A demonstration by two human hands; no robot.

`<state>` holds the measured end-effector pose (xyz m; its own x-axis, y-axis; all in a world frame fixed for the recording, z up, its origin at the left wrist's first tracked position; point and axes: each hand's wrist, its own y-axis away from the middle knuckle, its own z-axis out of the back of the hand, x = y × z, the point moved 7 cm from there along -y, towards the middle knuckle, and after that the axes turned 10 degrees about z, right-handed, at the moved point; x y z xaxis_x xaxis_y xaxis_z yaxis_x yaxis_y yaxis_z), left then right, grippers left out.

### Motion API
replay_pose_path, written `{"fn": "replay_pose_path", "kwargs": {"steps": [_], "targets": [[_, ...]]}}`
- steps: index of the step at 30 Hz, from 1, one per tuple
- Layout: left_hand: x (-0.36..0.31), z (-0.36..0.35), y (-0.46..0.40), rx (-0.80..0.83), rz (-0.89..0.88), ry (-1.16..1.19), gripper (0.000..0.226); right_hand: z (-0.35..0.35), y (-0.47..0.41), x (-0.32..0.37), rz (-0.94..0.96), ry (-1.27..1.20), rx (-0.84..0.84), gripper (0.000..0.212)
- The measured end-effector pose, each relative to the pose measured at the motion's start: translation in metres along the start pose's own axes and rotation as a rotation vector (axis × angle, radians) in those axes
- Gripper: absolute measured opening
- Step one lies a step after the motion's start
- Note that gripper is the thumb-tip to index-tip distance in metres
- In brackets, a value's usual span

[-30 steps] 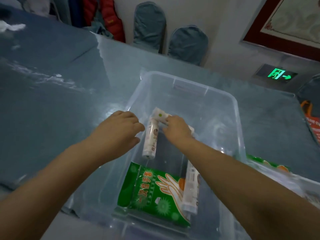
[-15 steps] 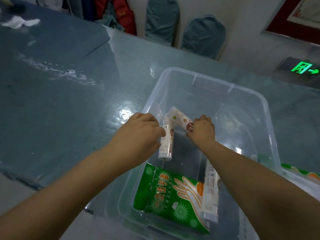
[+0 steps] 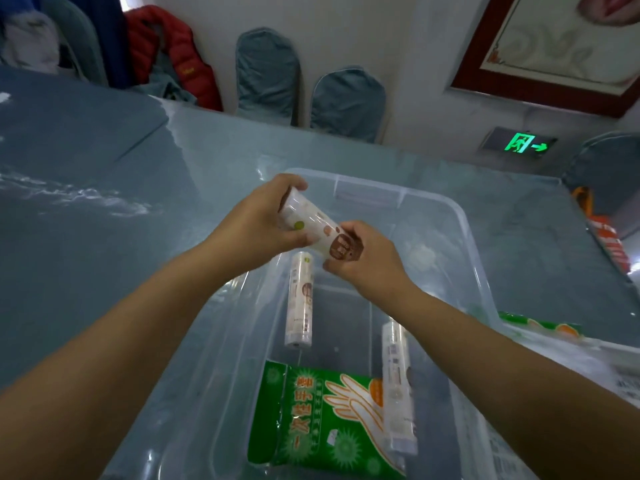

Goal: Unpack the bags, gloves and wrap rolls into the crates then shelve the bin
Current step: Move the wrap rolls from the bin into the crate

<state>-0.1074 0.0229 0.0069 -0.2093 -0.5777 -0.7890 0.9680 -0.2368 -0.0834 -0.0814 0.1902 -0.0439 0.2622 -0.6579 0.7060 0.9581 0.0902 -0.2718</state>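
A clear plastic bin [image 3: 464,223] stands on the blue-grey table. Above its far half, both hands hold one white wrap roll [image 3: 313,225]: my left hand [image 3: 256,223] grips its far end and my right hand [image 3: 363,258] grips its near end. Two more white rolls lie on the bin floor, one in the middle [image 3: 299,299] and one at the right [image 3: 398,389]. A green packet of disposable gloves [image 3: 311,417] lies flat at the bin's near end, partly under the right roll.
A second clear crate [image 3: 588,362] with a green packet [image 3: 540,327] in it sits to the right of the bin. An orange item [image 3: 602,233] lies at the table's right edge. Covered chairs [image 3: 346,98] and a red jacket [image 3: 173,57] stand behind the table.
Both hands have lifted one roll up out of the bin, and the left hand moved onto its far end. The roll that was under the left hand still lies on the bin floor.
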Motion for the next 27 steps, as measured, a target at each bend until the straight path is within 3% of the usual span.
{"fn": "replay_pose_path", "kwargs": {"steps": [3, 5, 7, 10, 12, 16, 22, 27], "targets": [[0.002, 0.006, -0.012, -0.123, -0.035, 0.024, 0.055, 0.018, 0.007, -0.016, -0.077, 0.133, -0.272, 0.052], [0.004, 0.009, -0.019, -0.195, -0.081, -0.036, 0.055, 0.018, 0.017, -0.024, -0.127, 0.199, -0.389, 0.032], [0.01, 0.006, -0.025, -0.194, -0.107, -0.042, 0.055, -0.008, 0.022, -0.036, -0.194, 0.182, -0.199, 0.013], [0.018, -0.005, -0.026, -0.152, -0.153, -0.052, 0.056, -0.072, 0.038, -0.057, -0.402, 0.115, 0.246, 0.012], [0.022, -0.01, -0.026, -0.13, -0.164, -0.085, 0.056, -0.107, 0.052, -0.066, -0.502, 0.079, 0.369, 0.026], [0.022, -0.014, -0.028, -0.104, -0.168, -0.133, 0.057, -0.146, 0.068, -0.072, -0.599, -0.008, 0.308, 0.061], [0.021, -0.013, -0.027, -0.098, -0.153, -0.151, 0.056, -0.138, 0.066, -0.079, -0.736, -0.071, 0.279, 0.058], [0.016, -0.014, -0.024, -0.097, -0.171, -0.204, 0.055, -0.069, 0.048, -0.059, -0.622, 0.086, 0.178, 0.069]]}}
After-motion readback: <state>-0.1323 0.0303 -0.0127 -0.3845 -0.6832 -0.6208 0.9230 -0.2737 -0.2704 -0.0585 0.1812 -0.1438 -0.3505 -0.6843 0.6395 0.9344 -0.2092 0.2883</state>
